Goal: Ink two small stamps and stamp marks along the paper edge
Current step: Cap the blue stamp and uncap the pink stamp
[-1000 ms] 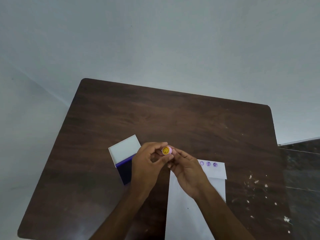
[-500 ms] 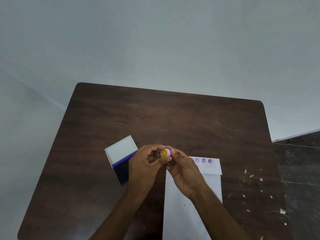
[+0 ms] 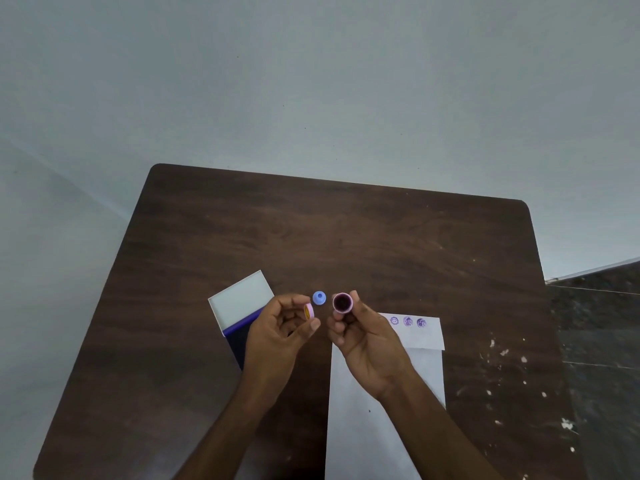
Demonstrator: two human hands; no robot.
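Two hands are working above a dark wooden table (image 3: 346, 237), which is taking up most of the view. White paper (image 3: 381, 427) is lying at the near right, its far edge folded over and carrying three purple marks (image 3: 408, 321) in a row. An open ink pad (image 3: 242, 306), white lid up and dark pad partly hidden under the left wrist, is sitting at the near left.

Left hand (image 3: 277, 334) is pinching a small pink cap (image 3: 309, 311) with a yellow face between thumb and fingertip. Right hand (image 3: 370, 344) is pinching the pink stamp (image 3: 342, 302), its dark inked end facing the camera, held above the table between pad and paper. A blue stamp (image 3: 319, 298) is standing alone on the table just beyond the gap between the hands.

Risks, as I judge them: the wet stamp face is pointing up near the fingers, so ink could be smearing onto skin and then onto the paper. The right forearm is lying over the paper and could be dragging it or blurring marks. Reaching to the pad, the left hand is blocking it and needs clearing first. The blue stamp is close enough to get knocked over. The loose cap could be slipping from a light pinch.
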